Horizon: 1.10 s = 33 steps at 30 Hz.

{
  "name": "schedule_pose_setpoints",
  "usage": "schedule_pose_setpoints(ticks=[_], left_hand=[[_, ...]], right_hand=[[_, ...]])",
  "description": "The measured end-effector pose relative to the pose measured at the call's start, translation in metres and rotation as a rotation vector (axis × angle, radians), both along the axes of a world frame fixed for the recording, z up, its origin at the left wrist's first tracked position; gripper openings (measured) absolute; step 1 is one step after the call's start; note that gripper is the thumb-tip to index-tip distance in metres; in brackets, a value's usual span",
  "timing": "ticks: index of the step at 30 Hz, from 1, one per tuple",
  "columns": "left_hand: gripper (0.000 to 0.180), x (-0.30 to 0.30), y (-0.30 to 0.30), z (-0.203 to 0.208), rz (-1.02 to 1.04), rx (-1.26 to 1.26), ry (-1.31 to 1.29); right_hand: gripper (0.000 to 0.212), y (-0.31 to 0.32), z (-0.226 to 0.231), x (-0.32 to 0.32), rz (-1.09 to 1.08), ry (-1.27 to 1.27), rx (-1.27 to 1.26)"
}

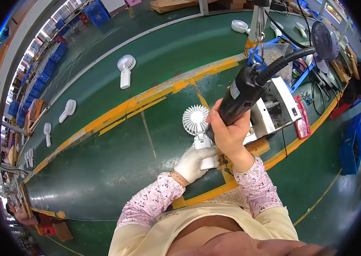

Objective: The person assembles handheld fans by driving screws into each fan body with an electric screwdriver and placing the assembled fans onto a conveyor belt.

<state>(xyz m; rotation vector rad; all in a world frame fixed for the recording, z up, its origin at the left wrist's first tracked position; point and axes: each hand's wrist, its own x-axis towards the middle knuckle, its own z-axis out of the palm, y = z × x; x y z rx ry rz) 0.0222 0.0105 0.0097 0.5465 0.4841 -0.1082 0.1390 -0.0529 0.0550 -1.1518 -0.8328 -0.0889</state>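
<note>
Green belt (116, 162) runs across my view with worn yellow stripes on it, and several small white handheld fans lie spaced along it, one (125, 70) farther up and two more (67, 110) off to the left. My left hand (195, 163), in a white glove, is wrapped around the handle of the fan (198, 130) I'm working on, holding it upright just above the belt with its round head facing up the line. My right hand (228, 133), bare, is clenched around a black electric screwdriver (245, 91) that hangs from a cable overhead; its tip is down at the fan's neck, though my fingers hide the exact contact (so I cannot say whether a screw is seated). To the right stands a white box-shaped fixture (280, 106) beside a blue bin (274, 53). Judging by this, the fastening on this fan looks under way, not finished, and the fans on the belt tell me nothing sure about their state.
</note>
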Motion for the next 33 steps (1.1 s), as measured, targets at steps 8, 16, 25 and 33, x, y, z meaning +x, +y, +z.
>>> schedule_pose_setpoints(ticks=[8, 16, 25, 33], left_hand=[[0.019, -0.005, -0.004, 0.001, 0.029, 0.1, -0.056], [0.014, -0.008, -0.01, 0.01, 0.012, 0.056, 0.012], [0.018, -0.001, -0.002, 0.008, 0.076, -0.031, 0.027], [0.018, -0.002, -0.006, 0.005, 0.041, -0.058, 0.013]], right_hand=[[0.04, 0.011, -0.014, -0.014, -0.085, 0.154, 0.045], [0.036, -0.002, -0.013, -0.019, 0.034, 0.153, 0.059], [0.055, -0.002, 0.005, -0.011, 0.067, 0.106, 0.051], [0.053, -0.003, -0.009, -0.007, 0.018, 0.042, 0.046]])
